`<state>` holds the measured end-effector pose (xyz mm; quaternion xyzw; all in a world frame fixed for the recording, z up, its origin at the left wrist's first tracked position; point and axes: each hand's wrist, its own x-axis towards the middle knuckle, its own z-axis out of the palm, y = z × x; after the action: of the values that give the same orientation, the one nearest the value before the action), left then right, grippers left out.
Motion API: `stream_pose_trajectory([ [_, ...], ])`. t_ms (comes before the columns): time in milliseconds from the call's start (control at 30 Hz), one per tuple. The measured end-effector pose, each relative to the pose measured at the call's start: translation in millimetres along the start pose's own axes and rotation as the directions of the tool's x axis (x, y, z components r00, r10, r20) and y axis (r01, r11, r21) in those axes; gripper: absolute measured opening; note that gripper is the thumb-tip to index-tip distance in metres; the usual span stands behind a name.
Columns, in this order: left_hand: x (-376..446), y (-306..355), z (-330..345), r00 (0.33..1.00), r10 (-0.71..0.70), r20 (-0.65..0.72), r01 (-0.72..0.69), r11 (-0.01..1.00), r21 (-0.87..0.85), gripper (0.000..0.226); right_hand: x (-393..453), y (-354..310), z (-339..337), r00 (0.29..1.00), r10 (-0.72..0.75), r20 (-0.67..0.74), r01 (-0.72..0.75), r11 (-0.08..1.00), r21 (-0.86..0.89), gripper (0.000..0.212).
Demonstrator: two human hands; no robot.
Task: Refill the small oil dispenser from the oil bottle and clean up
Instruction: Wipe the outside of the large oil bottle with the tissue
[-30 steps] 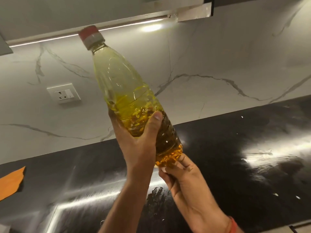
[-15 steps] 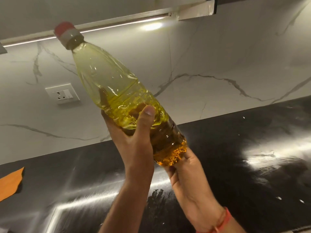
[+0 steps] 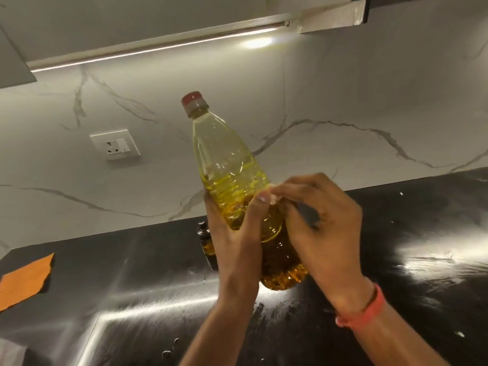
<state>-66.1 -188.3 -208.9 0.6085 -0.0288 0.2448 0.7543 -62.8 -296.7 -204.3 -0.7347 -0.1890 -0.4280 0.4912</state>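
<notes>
A clear plastic oil bottle (image 3: 224, 159) with a red and grey cap (image 3: 194, 101) is held nearly upright above the black countertop (image 3: 412, 223), about half full of yellow oil. My left hand (image 3: 235, 239) grips its lower body from the left, thumb across the front. My right hand (image 3: 324, 228) cups the bottle's right side, its fingertips meeting my left thumb. A small dark oil dispenser (image 3: 204, 241) stands on the counter behind my left hand, mostly hidden.
An orange cloth (image 3: 25, 281) lies at the counter's left edge. A wall socket (image 3: 115, 144) sits on the marble backsplash. A cabinet with a light strip (image 3: 158, 46) hangs overhead. Small droplets and smears dot the counter.
The bottle came down and swung from a left lean to nearly upright. My right hand left the bottle's base and moved up to its right side.
</notes>
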Motion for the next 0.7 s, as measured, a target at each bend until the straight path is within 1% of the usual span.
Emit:
stream_pose_trajectory([
  [67,-1.4,2.0,-0.1,1.000,-0.018,-0.003,0.018,0.999,-0.033,0.068,7.5,-1.3,1.6,1.000,0.002,0.020,-0.003,1.000,0.010,0.020],
  [167,6.4,7.8,-7.1,0.999,-0.028,-0.027,0.026,0.998,-0.052,0.070,-19.2,-3.6,-2.9,0.997,-0.028,0.071,0.024,0.998,0.053,0.025],
  [200,9.5,8.5,-9.9,0.999,-0.030,-0.033,0.029,0.998,-0.048,0.070,-33.8,-4.2,-4.5,0.994,-0.015,0.106,0.008,0.998,0.061,0.031],
  [233,11.4,9.6,-11.7,0.998,-0.041,-0.040,0.039,0.999,-0.035,0.069,-47.7,-4.7,-4.0,0.988,0.018,0.153,-0.028,0.998,0.063,0.042],
  [300,12.1,9.9,-11.6,0.996,-0.083,-0.025,0.083,0.996,0.025,0.072,-68.7,-2.5,0.1,0.959,0.107,0.261,-0.123,0.991,0.047,0.071],
  [333,11.4,9.3,-11.6,0.995,-0.105,-0.001,0.104,0.993,0.058,0.078,-73.5,-1.2,2.8,0.942,0.140,0.305,-0.166,0.984,0.060,0.083],
  [367,10.5,9.2,-12.1,0.991,-0.126,0.035,0.122,0.989,0.083,0.086,-74.6,0.2,4.5,0.925,0.170,0.340,-0.215,0.971,0.102,0.091],
  [433,10.0,12.6,-12.4,0.977,-0.174,0.123,0.158,0.979,0.127,0.098,-68.8,1.8,3.5,0.898,0.233,0.372,-0.321,0.927,0.194,0.100],
  [500,10.3,17.1,-13.5,0.956,-0.213,0.199,0.187,0.972,0.143,0.101,-60.8,1.8,-1.5,0.872,0.289,0.395,-0.411,0.871,0.271,0.103],
  [533,10.5,20.3,-15.2,0.946,-0.219,0.239,0.187,0.971,0.150,0.097,-57.4,1.3,-3.9,0.862,0.313,0.399,-0.453,0.831,0.325,0.103],
  [600,11.4,23.2,-20.5,0.922,-0.222,0.319,0.182,0.972,0.151,0.082,-48.5,-2.3,-7.6,0.841,0.359,0.404,-0.523,0.731,0.439,0.098],
  [667,9.2,19.1,-30.1,0.881,-0.254,0.399,0.233,0.967,0.101,0.065,-43.3,-7.1,-8.5,0.833,0.372,0.409,-0.550,0.627,0.551,0.089],
  [700,4.9,14.7,-34.4,0.861,-0.272,0.430,0.271,0.960,0.066,0.063,-42.0,-10.4,-7.8,0.831,0.373,0.412,-0.556,0.582,0.594,0.084],
])
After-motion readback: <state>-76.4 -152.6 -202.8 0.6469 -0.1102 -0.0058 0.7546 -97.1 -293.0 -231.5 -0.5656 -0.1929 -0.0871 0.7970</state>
